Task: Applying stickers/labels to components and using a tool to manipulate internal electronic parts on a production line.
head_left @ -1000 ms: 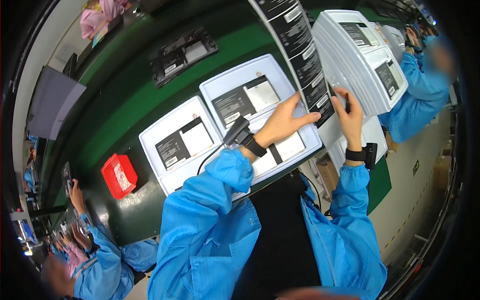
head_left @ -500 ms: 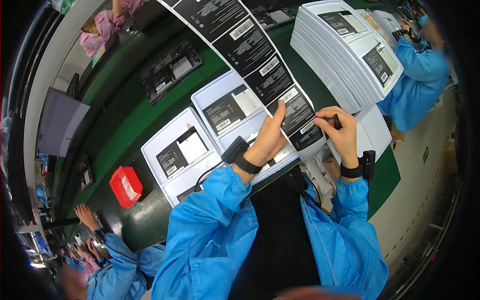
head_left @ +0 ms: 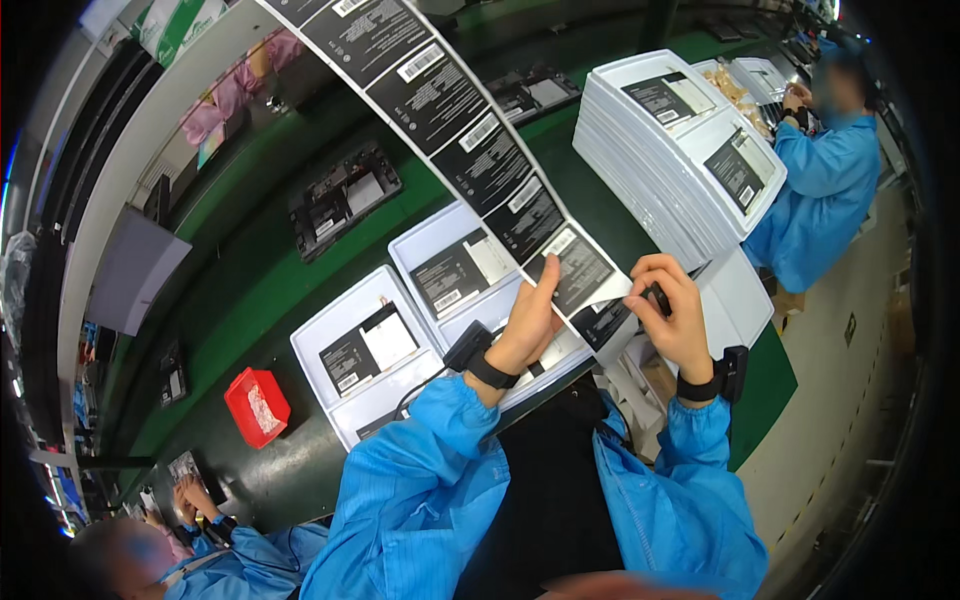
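A long strip of black labels (head_left: 475,155) on pale backing comes down from the upper edge in front of me. My left hand (head_left: 528,325) is closed on its lower end, thumb on top. My right hand (head_left: 676,315) pinches the corner of one black label (head_left: 580,268) with thumb and forefinger. That corner is lifted and its white underside shows. A small black object (head_left: 657,296) sits among my right fingers; its kind is unclear. Under the strip, white trays (head_left: 312,350) hold flat black-and-white battery packs (head_left: 368,350).
A tall stack of white trays (head_left: 640,175) stands at the right, with battery packs in the top one. A red bin (head_left: 257,408) with small pale pieces is at left. Dark device housings (head_left: 345,200) lie across the green bench. Co-workers in blue (head_left: 815,190) sit at both sides.
The label's corner has come up off the backing as my right hand pulled at it. Both hands and the strip's lower end sit slightly lower in view.
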`<act>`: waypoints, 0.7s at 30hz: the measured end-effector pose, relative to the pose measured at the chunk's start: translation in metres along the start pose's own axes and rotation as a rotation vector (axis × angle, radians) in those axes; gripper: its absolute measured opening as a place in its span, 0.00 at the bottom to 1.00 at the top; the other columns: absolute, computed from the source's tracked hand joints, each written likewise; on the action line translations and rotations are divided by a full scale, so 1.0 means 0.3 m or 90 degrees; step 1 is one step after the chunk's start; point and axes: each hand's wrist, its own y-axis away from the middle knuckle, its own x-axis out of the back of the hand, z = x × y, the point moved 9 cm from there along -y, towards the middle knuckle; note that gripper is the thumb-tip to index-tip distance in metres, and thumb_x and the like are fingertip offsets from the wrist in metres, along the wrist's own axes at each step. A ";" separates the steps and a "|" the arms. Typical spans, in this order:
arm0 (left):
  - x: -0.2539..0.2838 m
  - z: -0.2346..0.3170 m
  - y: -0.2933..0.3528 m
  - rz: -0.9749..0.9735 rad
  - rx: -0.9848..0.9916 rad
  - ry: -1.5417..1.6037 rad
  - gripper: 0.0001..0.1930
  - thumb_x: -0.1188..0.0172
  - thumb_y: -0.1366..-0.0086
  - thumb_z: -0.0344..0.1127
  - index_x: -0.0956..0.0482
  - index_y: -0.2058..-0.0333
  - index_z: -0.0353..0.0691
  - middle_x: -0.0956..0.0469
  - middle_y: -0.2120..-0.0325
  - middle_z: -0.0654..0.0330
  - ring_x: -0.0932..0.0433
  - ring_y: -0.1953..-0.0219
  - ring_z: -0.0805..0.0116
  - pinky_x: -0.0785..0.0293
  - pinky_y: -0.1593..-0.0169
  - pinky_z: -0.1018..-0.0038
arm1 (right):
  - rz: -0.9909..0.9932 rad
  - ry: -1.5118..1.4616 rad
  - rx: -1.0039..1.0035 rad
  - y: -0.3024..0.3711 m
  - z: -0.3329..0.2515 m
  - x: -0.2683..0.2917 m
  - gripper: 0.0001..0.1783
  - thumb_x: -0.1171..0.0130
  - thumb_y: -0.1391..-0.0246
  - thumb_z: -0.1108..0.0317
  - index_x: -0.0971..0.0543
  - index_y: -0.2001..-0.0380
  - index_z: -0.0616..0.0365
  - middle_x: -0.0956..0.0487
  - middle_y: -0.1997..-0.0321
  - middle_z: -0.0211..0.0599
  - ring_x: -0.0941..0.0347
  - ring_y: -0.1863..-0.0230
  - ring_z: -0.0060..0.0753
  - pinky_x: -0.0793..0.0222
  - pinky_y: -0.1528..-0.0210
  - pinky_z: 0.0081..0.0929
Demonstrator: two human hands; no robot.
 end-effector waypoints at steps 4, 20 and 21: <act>0.039 0.081 -0.050 0.062 -0.057 0.007 0.27 0.55 0.21 0.53 0.30 0.40 0.32 0.20 0.47 0.51 0.18 0.47 0.60 0.19 0.45 0.63 | 0.240 -0.136 -0.003 0.071 -0.032 0.126 0.07 0.39 0.45 0.81 0.26 0.65 0.62 0.24 0.52 0.37 0.39 0.77 0.11 0.43 0.75 0.13; 0.088 0.220 0.347 -0.069 0.000 -0.725 0.12 0.41 0.28 0.35 0.17 0.54 0.33 0.18 0.79 0.55 0.18 0.80 0.74 0.24 0.75 0.74 | -0.016 -0.088 -0.050 0.072 -0.066 -0.196 0.16 0.29 0.47 0.71 0.17 0.54 0.60 0.16 0.68 0.34 0.25 0.78 0.25 0.35 0.77 0.25; 0.073 0.198 0.375 -0.128 0.115 -0.822 0.12 0.38 0.31 0.35 0.16 0.56 0.33 0.17 0.76 0.55 0.16 0.73 0.68 0.22 0.66 0.72 | -0.056 -0.053 0.091 0.061 -0.138 -0.218 0.19 0.27 0.49 0.69 0.16 0.53 0.58 0.14 0.64 0.39 0.20 0.74 0.34 0.28 0.73 0.30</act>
